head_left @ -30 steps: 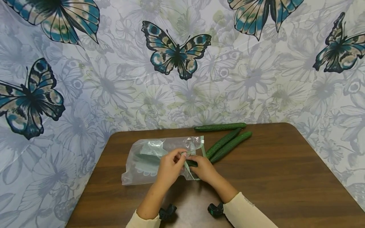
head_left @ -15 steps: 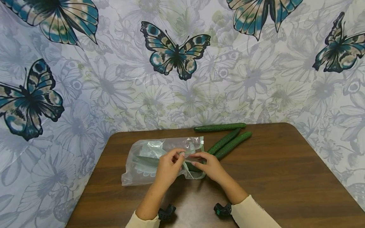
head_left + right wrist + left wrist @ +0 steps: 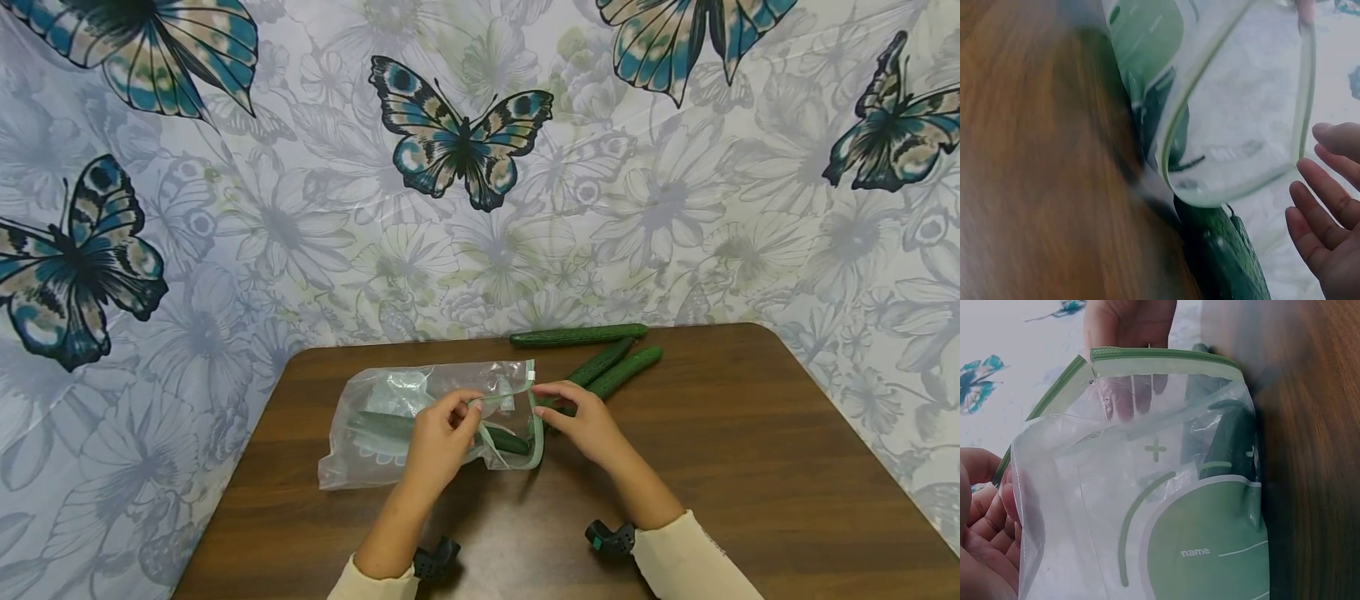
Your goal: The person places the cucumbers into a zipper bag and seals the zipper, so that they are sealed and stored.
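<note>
A clear zip bag (image 3: 450, 377) with a green-edged mouth lies on the table, its mouth facing right and spread apart. Inside it rests a cucumber (image 3: 507, 440), its stem end near the mouth. My left hand (image 3: 441, 437) pinches the near part of the bag's green rim between thumb and fingers. At the mouth's right edge, my right hand (image 3: 588, 421) holds nothing; its fingers (image 3: 1316, 187) are loosely extended by the rim. In the left wrist view the bag shows a green printed label (image 3: 1210, 534) and partly covers the right hand's fingers.
Two cucumbers (image 3: 630, 371) lie side by side just beyond the right hand, partly hidden by it. Another cucumber (image 3: 577, 336) lies along the far edge of the brown wooden table (image 3: 750, 450). Behind stands a butterfly-print cloth (image 3: 675, 208).
My right hand has let go of the cucumber and drawn back rightward out of the bag's mouth. More of the cucumber inside now shows. My left hand keeps its pinch on the rim.
</note>
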A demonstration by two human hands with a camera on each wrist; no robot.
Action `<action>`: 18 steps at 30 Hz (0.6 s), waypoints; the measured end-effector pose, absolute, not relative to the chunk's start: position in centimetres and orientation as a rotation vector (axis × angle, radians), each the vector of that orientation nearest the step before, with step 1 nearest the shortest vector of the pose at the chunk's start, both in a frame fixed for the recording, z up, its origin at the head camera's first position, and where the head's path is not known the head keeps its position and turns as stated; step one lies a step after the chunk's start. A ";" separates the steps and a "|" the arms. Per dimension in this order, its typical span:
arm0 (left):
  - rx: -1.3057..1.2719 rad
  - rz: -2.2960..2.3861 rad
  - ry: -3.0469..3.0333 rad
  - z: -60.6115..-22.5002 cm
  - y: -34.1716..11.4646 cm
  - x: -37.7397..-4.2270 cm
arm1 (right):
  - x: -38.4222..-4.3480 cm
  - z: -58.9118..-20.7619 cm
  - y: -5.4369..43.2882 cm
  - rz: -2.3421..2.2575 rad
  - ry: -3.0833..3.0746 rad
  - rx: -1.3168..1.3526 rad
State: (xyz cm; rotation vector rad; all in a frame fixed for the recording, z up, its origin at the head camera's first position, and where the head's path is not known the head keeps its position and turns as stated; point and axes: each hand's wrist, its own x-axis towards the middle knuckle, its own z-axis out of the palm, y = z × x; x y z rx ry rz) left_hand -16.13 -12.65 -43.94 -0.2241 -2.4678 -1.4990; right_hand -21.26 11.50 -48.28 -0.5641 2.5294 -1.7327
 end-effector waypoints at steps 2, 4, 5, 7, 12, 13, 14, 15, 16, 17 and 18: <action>-0.222 -1.495 -2.470 -43.9 -12.7 -16.2 | -21.4 -48.4 12.0 -1.722 2.548 -0.550; -0.221 -1.490 -2.471 -44.0 -12.8 -16.2 | -21.6 -48.5 12.5 -1.705 2.572 -0.550; -0.222 -1.489 -2.470 -44.0 -12.8 -16.2 | -21.7 -48.6 12.8 -1.696 2.581 -0.548; -0.221 -1.491 -2.469 -43.9 -12.8 -16.2 | -21.9 -48.7 13.3 -1.681 2.597 -0.545; -0.213 -1.500 -2.469 -43.9 -12.8 -16.1 | -22.6 -49.3 14.5 -1.640 2.643 -0.533; -0.212 -1.502 -2.469 -43.8 -12.8 -16.1 | -22.7 -49.4 14.7 -1.629 2.657 -0.523; -0.211 -1.502 -2.470 -43.8 -12.8 -16.1 | -22.9 -49.4 15.0 -1.618 2.670 -0.510; -0.210 -1.502 -2.470 -43.8 -12.8 -16.1 | -23.0 -49.5 15.3 -1.607 2.683 -0.494; -0.211 -1.500 -2.471 -43.8 -12.8 -16.1 | -23.1 -49.6 15.6 -1.596 2.697 -0.481; -0.213 -1.497 -2.472 -43.8 -12.8 -16.1 | -23.3 -49.6 15.9 -1.586 2.709 -0.465; -0.214 -1.494 -2.474 -43.8 -12.8 -16.1 | -23.4 -49.7 16.2 -1.577 2.717 -0.453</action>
